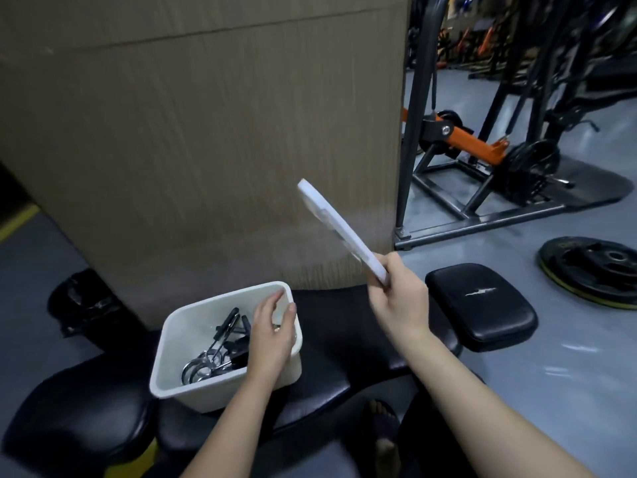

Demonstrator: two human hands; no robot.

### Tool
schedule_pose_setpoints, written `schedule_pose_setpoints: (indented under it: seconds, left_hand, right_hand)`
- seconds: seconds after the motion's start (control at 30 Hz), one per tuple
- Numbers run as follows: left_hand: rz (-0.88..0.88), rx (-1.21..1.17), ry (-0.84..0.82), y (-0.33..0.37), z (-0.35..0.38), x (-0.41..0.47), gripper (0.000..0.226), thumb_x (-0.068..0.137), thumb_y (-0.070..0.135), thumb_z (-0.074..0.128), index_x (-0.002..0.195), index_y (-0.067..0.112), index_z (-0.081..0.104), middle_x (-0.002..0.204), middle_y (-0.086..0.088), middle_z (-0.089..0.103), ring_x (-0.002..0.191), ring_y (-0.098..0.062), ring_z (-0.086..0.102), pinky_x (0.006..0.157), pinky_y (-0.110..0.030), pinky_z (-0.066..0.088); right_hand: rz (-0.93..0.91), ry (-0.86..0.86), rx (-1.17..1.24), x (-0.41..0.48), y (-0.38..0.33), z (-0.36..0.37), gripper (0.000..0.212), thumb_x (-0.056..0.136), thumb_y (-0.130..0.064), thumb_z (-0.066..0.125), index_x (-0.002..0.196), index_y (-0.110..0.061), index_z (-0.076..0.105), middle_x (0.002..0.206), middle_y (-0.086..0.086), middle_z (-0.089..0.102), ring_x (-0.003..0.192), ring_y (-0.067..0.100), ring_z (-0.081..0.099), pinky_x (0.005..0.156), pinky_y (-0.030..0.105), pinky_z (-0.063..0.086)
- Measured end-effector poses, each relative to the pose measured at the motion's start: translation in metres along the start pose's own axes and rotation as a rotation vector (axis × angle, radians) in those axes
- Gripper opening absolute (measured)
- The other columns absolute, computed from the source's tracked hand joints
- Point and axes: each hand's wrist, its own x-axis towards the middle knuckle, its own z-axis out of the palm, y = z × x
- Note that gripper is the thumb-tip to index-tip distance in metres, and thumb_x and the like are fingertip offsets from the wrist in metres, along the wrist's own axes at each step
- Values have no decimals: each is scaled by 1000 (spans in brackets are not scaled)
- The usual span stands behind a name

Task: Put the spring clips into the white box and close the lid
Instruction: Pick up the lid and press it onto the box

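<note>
The white box stands open on a black padded bench. Inside it lie several spring clips, chrome coils with black handles. My left hand is over the box's right side, thumb outside the rim and fingers inside, gripping the wall. My right hand is raised to the right of the box and holds the white lid by its lower corner. The lid is tilted up and away, edge-on, well above the bench.
A large cardboard panel rises right behind the bench. A separate black pad sits to the right. A weight plate lies on the grey floor, and gym machines stand beyond. A dark bag lies at the left.
</note>
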Motion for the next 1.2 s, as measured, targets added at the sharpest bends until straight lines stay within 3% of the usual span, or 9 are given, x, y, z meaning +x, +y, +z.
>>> schedule_pose_setpoints:
  seconds: [0.1,0.17,0.27,0.37,0.53,0.7,0.93,1.1,1.2]
  left_hand:
    - [-86,-148,70,20,-35,10,53,102,37,55,152,26,40,142,11,47,132,-6,43,111,-30,34]
    - [-124,-276,110,32,-60,22,59,102,46,50,156,28,32,144,13,45,134,-8,42,111,-32,33]
    - [-223,-485,204,31,-98,39,64,94,60,53,148,29,39,138,7,59,125,-17,58,108,-44,45]
    - [-313,-456,310,15,-141,47,74,78,76,57,128,22,59,119,1,72,109,-23,69,98,-50,53]
    - [-379,-315,513,4,-194,32,59,87,67,53,91,9,61,91,-6,67,84,-29,64,79,-41,52]
    - [-366,13,522,-4,-207,18,53,93,64,46,77,13,52,81,-4,60,75,-29,57,67,-37,43]
    - [-390,434,390,-40,-196,17,50,100,53,43,89,6,56,97,-15,66,86,-36,61,65,-37,42]
    - [-476,589,166,-82,-159,12,49,105,41,34,135,5,48,130,-23,61,114,-44,58,90,-45,47]
    - [-521,630,137,-87,-161,22,47,105,39,31,132,5,48,129,-22,60,114,-44,58,92,-45,46]
  right_hand:
    - [135,2,383,8,-48,0,35,94,-15,69,74,-15,40,56,-10,40,51,11,39,50,28,34]
    - [254,-73,694,13,-76,2,24,97,-18,66,82,-6,52,67,-4,52,59,5,49,54,21,41]
    - [432,-277,987,16,-97,22,10,98,-20,67,103,-13,63,87,-1,68,76,7,63,62,31,55]
    - [569,-422,1051,12,-99,47,35,89,-28,74,117,-14,58,109,10,70,87,23,66,60,37,54]
    - [296,-709,671,9,-99,63,72,81,-12,81,138,-34,43,124,-14,61,102,7,67,69,33,62]
    - [402,-610,457,6,-109,90,33,87,-31,70,118,-26,59,108,-10,66,93,5,63,72,27,50]
    - [311,-649,-163,2,-85,123,50,92,-59,53,88,-10,59,91,7,68,74,25,61,57,33,42]
    - [268,-762,-477,-38,-50,150,55,102,-52,37,115,-5,63,124,11,49,99,32,59,71,38,45]
    - [297,-756,-409,-50,-44,160,55,105,-49,28,118,-5,58,124,13,52,104,36,61,74,39,43]
